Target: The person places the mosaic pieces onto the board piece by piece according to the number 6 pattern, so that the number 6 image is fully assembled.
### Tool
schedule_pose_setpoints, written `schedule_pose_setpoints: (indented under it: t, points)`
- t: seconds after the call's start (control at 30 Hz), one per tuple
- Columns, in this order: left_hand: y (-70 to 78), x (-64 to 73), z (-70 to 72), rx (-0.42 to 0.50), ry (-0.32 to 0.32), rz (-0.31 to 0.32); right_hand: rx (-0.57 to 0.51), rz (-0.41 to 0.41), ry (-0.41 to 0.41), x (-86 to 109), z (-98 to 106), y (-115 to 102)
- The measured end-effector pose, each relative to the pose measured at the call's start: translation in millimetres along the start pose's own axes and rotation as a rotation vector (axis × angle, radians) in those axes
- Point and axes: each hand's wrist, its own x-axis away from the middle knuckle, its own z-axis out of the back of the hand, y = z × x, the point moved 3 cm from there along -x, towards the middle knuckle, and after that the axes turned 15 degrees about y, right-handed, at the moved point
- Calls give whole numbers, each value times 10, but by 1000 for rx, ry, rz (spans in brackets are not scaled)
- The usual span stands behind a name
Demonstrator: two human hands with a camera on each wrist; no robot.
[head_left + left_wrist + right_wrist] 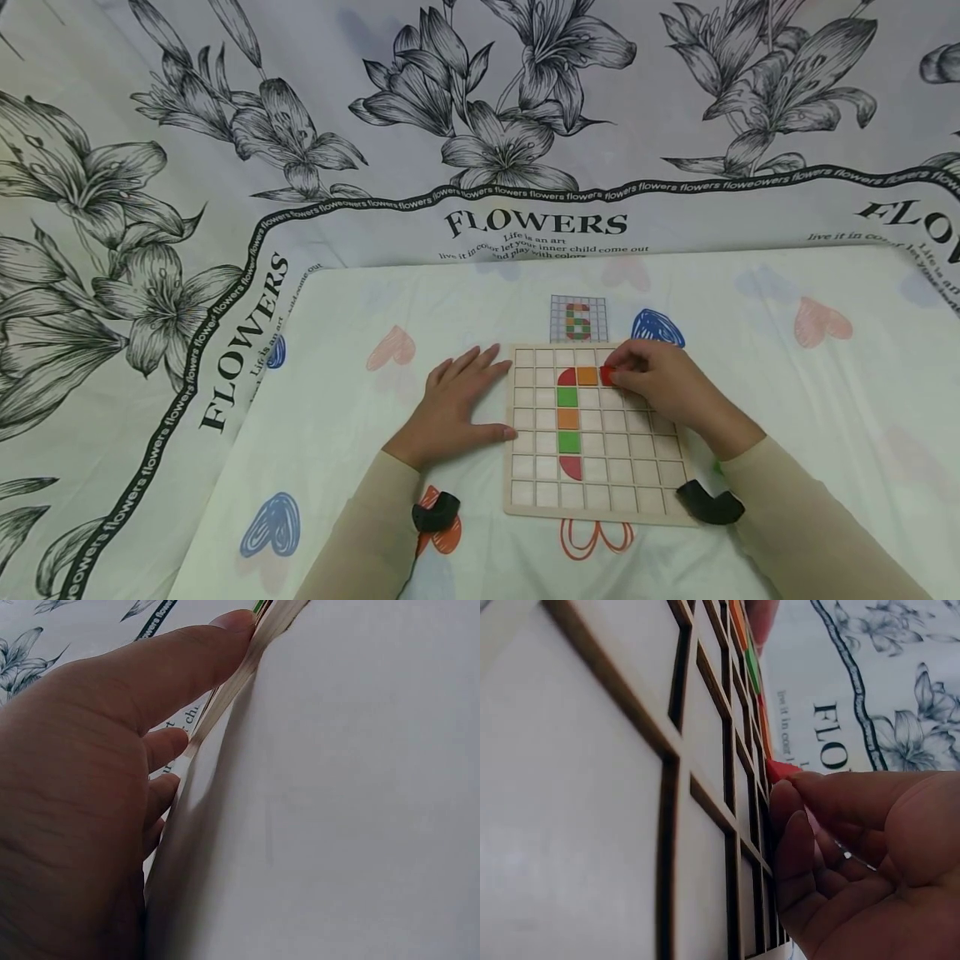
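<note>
A square wooden grid board lies on the cloth, with a column of coloured tiles set in its cells. Beside an orange tile in the upper row, my right hand pinches a red tile between thumb and fingertips; the right wrist view shows this red tile tilted at the grid. Whether it touches the cell's bottom is hidden by the fingers. My left hand rests along the board's left edge, fingers spread, the thumb touching the rim.
A small printed pattern card with a coloured figure lies just behind the board. Black straps sit at both wrists. A green piece shows partly beside the right forearm. The cloth is printed with hearts.
</note>
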Motion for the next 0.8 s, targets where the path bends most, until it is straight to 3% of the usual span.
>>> schedule_pose_setpoints:
  t: [0.33,0.8]
  points:
    - [-3,-2,-8,-7,-6,12,24,-54,15,-11,-4,-3]
    - [9,-8,-3,-4,-10,9,-72,-84,2,30,25,-8]
